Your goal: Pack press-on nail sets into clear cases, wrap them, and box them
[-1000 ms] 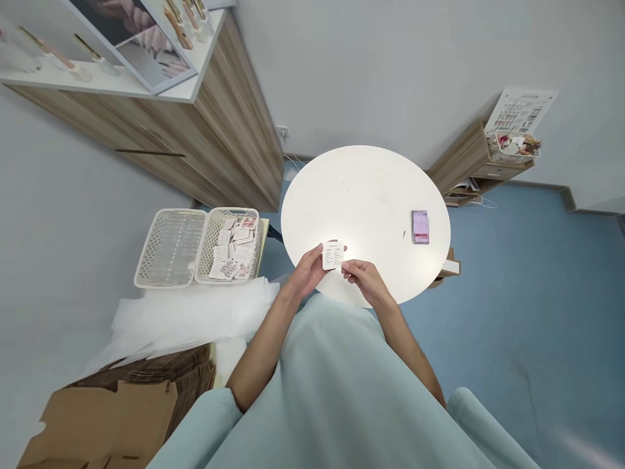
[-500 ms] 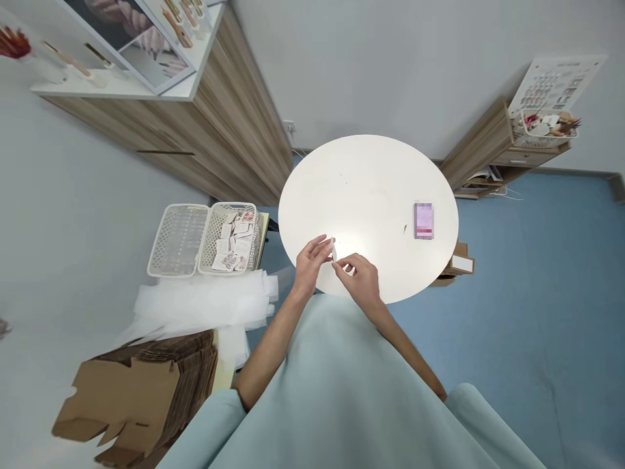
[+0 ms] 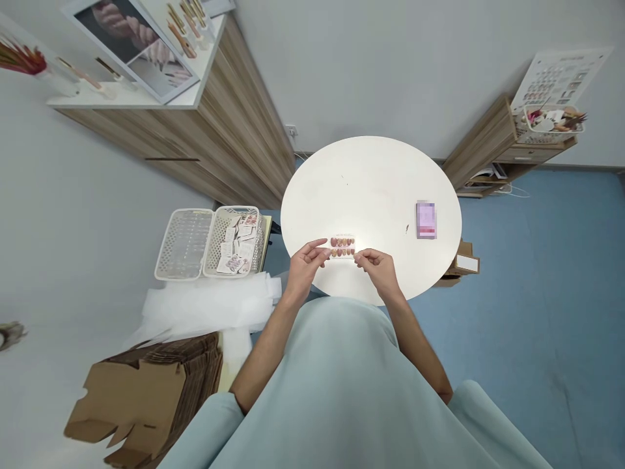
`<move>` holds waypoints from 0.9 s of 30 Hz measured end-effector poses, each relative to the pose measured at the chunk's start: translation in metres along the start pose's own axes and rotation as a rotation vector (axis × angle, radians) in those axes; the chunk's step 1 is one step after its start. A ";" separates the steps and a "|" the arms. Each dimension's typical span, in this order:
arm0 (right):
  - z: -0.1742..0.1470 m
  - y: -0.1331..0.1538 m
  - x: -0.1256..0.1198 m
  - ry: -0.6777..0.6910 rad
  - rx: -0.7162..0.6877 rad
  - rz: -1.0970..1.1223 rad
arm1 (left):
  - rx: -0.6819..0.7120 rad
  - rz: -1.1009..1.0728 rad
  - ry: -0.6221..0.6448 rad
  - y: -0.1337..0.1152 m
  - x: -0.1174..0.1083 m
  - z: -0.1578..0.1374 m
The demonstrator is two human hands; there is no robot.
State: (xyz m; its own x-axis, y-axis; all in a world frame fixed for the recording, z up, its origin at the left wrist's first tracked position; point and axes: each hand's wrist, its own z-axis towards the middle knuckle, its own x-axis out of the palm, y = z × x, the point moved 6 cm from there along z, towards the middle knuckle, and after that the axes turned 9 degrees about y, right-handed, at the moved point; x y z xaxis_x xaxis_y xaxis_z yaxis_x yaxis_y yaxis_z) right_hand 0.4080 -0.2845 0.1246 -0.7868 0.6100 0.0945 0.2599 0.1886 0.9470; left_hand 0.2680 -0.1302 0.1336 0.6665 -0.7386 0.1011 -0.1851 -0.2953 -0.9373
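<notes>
Between my two hands is a small card of press-on nails, its two rows of pinkish and amber nails facing up toward me. My left hand pinches the card's left edge between thumb and fingers, with the index finger stretched out past it. At the lower right corner, my right hand grips the card with thumb and fingertips. Both hands are over the near part of the white oval table. A purple and pink box lies on the table's right side, apart from my hands.
Left of the table stands an open white basket with several nail cards inside. White packing sheets and a stack of flat cardboard boxes lie nearer me. A wooden cabinet is behind left, a drawer unit behind right.
The card was edge-on and thin between my fingers; now its nail-covered face is turned up. My right hand has moved right, to the card's other side.
</notes>
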 end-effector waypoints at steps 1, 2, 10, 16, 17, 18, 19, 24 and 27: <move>0.001 -0.002 0.000 0.007 0.006 0.023 | -0.005 -0.010 0.007 0.000 0.000 0.000; 0.001 -0.003 -0.001 0.011 0.010 0.041 | -0.007 -0.024 0.011 0.001 0.000 0.000; 0.001 -0.005 0.003 0.100 0.042 0.176 | -0.152 -0.305 0.181 0.010 0.006 0.002; 0.003 -0.008 0.019 0.260 0.111 0.263 | -0.191 -0.401 0.428 0.010 0.023 -0.002; 0.003 -0.009 0.022 0.270 0.112 0.254 | -0.180 -0.384 0.436 0.008 0.024 -0.003; 0.003 -0.010 0.023 0.264 0.112 0.233 | -0.169 -0.361 0.432 0.007 0.024 -0.004; 0.004 -0.010 0.022 0.236 0.107 0.198 | -0.155 -0.330 0.416 0.005 0.024 -0.004; 0.000 0.009 0.012 -0.016 0.006 -0.019 | -0.044 -0.100 0.201 0.001 0.008 -0.002; -0.004 0.028 0.017 -0.032 -0.067 -0.105 | 0.010 0.033 0.074 0.002 0.001 -0.002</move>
State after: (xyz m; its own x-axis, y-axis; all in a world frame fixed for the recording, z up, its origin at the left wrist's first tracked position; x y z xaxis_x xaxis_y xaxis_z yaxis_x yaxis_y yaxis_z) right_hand 0.4001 -0.2719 0.1541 -0.7894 0.6138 -0.0148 0.1385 0.2016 0.9696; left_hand 0.2663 -0.1328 0.1322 0.6046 -0.7909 0.0946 -0.1984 -0.2645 -0.9438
